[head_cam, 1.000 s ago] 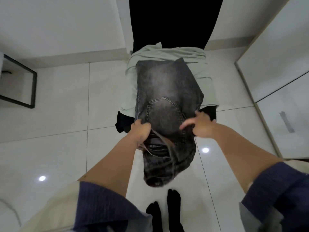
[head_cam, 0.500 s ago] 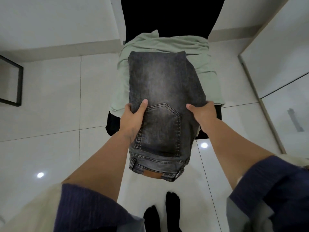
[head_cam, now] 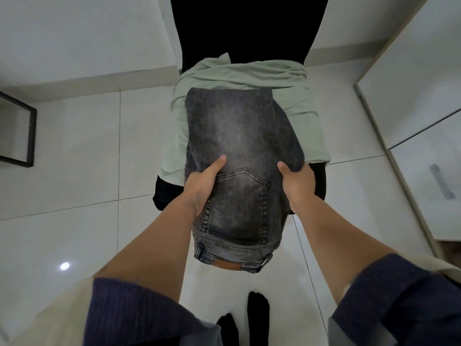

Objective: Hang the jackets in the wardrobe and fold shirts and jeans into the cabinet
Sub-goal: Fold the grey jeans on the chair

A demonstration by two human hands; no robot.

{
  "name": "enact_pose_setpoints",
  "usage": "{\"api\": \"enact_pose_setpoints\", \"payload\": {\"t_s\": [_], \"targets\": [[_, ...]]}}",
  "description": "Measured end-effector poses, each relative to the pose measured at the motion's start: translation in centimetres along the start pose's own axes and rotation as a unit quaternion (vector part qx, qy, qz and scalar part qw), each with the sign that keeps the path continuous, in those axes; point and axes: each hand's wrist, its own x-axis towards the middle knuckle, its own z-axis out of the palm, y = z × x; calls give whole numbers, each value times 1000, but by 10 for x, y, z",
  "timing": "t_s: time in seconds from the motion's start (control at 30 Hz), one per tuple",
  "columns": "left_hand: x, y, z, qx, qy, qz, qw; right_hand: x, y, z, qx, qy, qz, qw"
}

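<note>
— Where are the folded jeans (head_cam: 239, 156)?
— Between both hands: left hand (head_cam: 203, 182) clasps their left edge, thumb on top; right hand (head_cam: 298, 184) clasps the right edge. They sit over the green shirt (head_cam: 294, 101).
— How many?
— One pair of jeans, one shirt, one dark garment (head_cam: 164, 196) beneath.
— Any change?
— Jeans barely moved; both grips stay closed.

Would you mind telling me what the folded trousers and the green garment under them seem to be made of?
The trousers look like grey washed denim: faded centre, stitched back pocket, tan waistband patch. The green garment looks like soft matte jersey, probably cotton, judging by its loose wrinkles; the fibre can't be confirmed.
</note>
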Motion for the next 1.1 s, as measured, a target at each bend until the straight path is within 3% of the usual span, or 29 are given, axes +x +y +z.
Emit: {"api": "enact_pose_setpoints", "payload": {"t_s": [0.1, 0.2, 0.37, 0.53, 0.67, 0.77, 0.83, 0.97, 1.1], "targets": [[0, 6, -3, -116, -72, 0, 991, 1, -9, -5, 57, 19, -16, 998], [7, 0, -10, -191, -79, -42, 978, 6, -13, -10, 63, 11, -14, 998], [7, -14, -6, -45, -100, -52, 993, 9, -1, -13, 44, -12, -2, 999], [8, -13, 16, 59, -14, -5, 998, 11, 1, -9, -9, -38, -12, 999], [5, -4, 20, 67, 59, 61, 994, 1, -6, -10, -93, 38, -104, 990], [4, 15, 3, 48, 134, 113, 983, -11, -24, -1, -95, 73, -156, 980], [7, 25, -10, 68, 169, 123, 976, -11, -32, 8, -80, 34, -137, 987], [17, 9, -28, 176, 181, 76, 965, -7, -17, 11, -98, -56, -11, 994], [26, -4, -28, 66, 238, 99, 964, -4, 2, 14, -111, 8, -50, 993]]}}
